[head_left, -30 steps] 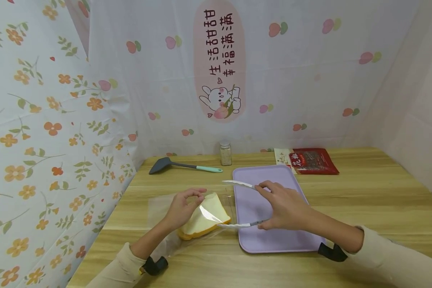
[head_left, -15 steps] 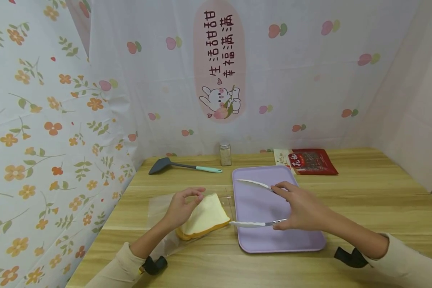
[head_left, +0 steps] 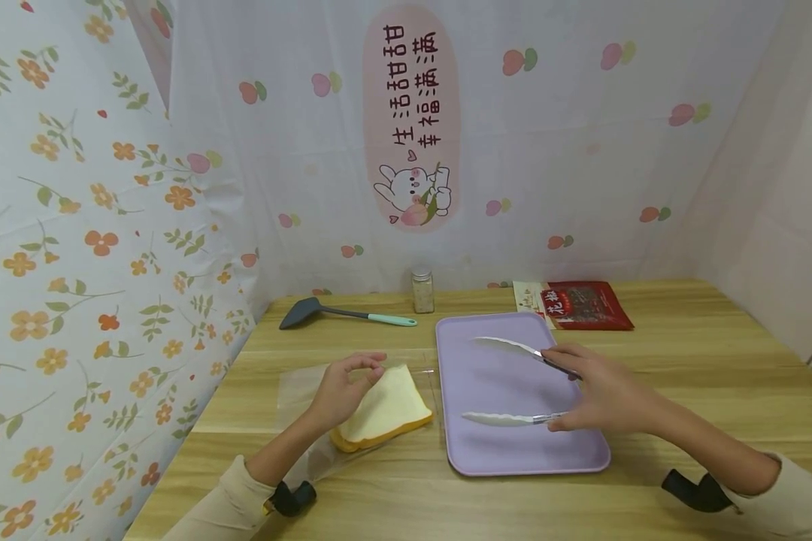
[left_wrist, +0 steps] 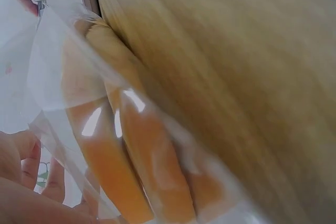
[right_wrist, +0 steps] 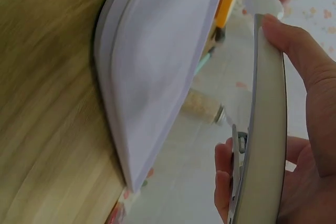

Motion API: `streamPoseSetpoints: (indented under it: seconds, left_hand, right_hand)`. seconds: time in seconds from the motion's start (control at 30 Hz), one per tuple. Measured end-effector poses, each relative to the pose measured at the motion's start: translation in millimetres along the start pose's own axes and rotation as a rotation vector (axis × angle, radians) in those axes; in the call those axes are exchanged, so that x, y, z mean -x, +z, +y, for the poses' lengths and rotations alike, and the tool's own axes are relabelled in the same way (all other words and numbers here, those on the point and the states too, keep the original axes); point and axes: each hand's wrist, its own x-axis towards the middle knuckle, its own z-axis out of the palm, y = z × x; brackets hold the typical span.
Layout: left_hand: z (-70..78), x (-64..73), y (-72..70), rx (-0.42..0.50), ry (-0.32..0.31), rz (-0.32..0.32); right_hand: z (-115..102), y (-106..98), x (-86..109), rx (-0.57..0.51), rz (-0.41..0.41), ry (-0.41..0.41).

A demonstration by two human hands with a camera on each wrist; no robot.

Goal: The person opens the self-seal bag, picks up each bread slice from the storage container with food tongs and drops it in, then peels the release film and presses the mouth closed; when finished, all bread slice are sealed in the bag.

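Note:
Sliced white bread (head_left: pixel 391 406) with an orange-brown crust lies in a clear plastic bag (head_left: pixel 301 385) on the left of the table. My left hand (head_left: pixel 338 391) pinches the bag's upper film over the bread; in the left wrist view its fingers (left_wrist: pixel 32 161) sit at the film's edge, beside stacked slices (left_wrist: pixel 157 166). My right hand (head_left: pixel 609 394) grips a pair of tongs (head_left: pixel 507 419) with spread arms and whitish tips, nothing between them. The tongs are over the lilac tray (head_left: pixel 460 443). Thumb and fingers lie on opposite arms, as the right wrist view shows.
Behind the bread lies a spatula (head_left: pixel 341 310) with a dark head and mint handle. A small glass spice jar (head_left: pixel 422 291) stands at the back, and a red packet (head_left: pixel 585 305) lies behind the tray. A patterned cloth (head_left: pixel 298 150) hangs behind the table.
My right hand has drawn the spread tongs rightward, away from the bread and bag to above the tray. The left hand and the bread have stayed in place.

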Motion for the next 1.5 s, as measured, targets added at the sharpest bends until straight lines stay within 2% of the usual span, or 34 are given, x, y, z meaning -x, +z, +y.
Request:
streamPoseSetpoints:
  seconds: [0.13,0.43,0.67,0.9,1.13,1.5]
  left_hand:
    - [-0.4,0.3,0.0,0.01,0.001,-0.007]
    - [-4.0,-1.4,2.2,0.006,-0.008,0.004]
    - [-2.6,-1.8,2.9,-0.003,-0.009,-0.005]
    - [-4.3,0.3,-1.1,0.018,0.015,-0.02]
    - [30.8,6.7,-2.5,0.016,-0.017,-0.041]
    - [33.4,7.6,-2.6,0.017,-0.007,-0.042]
  right_hand:
    - [11.8,-7.8,3.0,-0.031,-0.009,0.022]
    - [41.2,-20.6,10.6,-0.087,0.008,0.019]
    - [67.6,-27.0,21.6,-0.067,0.003,0.1]
    - [85.8,-36.8,31.4,-0.058,0.013,0.123]
    - [112.1,-41.4,42.8,-0.011,0.01,0.168]
    - [146.0,-42.0,59.2,0.03,-0.028,0.238]
